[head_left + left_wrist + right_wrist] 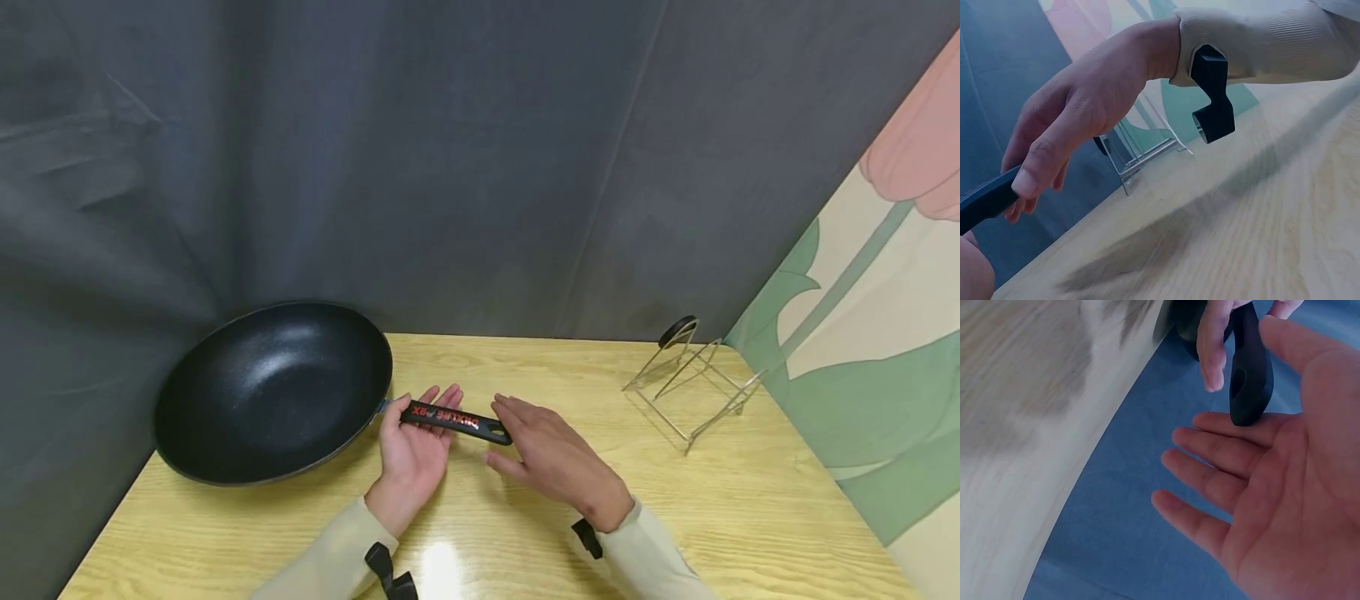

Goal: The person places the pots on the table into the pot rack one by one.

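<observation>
At the left side of the wooden table (637, 533), the black wok (273, 396) points its handle (452, 418) rightward into the upturned left hand (414, 462), which holds it with thumb over the handle and fingers stretched beneath, probably to bear the weight near the neck. The right hand (555, 458) grasps nothing; its straight fingers lie at the handle's tip, perhaps to steady it. The wok sits just left of the left hand's grip; whether its base touches the table cannot be told.
</observation>
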`<action>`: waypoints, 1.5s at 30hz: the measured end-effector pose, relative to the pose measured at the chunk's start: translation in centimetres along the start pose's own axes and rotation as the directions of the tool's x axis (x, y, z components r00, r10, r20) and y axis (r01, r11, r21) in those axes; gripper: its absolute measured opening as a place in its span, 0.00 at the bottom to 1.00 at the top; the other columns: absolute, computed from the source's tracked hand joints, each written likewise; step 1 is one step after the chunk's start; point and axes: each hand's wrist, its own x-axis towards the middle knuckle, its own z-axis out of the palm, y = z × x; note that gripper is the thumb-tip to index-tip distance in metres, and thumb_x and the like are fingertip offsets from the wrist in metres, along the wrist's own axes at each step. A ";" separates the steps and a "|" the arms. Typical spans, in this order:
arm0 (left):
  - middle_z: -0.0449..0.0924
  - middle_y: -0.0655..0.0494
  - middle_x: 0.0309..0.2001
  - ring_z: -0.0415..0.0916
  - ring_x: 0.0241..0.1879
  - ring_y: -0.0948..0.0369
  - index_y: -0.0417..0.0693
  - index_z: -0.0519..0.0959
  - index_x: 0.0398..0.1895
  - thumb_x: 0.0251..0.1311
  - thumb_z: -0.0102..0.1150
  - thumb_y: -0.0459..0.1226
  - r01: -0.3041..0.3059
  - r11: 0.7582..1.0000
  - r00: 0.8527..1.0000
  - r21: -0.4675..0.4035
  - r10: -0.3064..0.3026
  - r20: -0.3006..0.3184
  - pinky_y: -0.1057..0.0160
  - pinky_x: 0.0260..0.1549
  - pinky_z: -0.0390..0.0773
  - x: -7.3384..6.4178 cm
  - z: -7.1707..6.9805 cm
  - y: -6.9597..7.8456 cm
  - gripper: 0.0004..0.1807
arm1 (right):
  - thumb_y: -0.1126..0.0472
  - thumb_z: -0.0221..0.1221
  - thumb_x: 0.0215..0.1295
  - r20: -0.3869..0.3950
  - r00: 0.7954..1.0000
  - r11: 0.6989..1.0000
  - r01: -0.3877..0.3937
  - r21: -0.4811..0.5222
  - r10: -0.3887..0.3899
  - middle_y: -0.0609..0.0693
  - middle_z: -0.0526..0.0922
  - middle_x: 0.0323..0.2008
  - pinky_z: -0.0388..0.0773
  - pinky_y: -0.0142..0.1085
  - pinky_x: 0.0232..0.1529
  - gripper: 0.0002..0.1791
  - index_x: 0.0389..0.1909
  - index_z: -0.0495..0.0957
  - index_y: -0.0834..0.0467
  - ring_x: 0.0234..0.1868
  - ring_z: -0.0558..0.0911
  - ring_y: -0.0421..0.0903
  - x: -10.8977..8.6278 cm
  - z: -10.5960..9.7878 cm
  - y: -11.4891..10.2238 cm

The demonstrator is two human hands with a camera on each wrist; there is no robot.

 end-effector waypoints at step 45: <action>0.58 0.60 0.08 0.55 0.08 0.63 0.51 0.62 0.16 0.64 0.45 0.42 -0.102 0.902 0.988 -0.420 0.044 -0.147 0.66 0.14 0.58 3.0 2.4 -1.1 0.18 | 0.58 0.65 0.65 0.051 0.998 0.996 -0.044 0.075 0.040 0.43 0.74 0.24 0.70 0.37 0.21 0.09 0.32 0.73 0.53 0.21 0.72 0.41 5.7 1.7 -1.1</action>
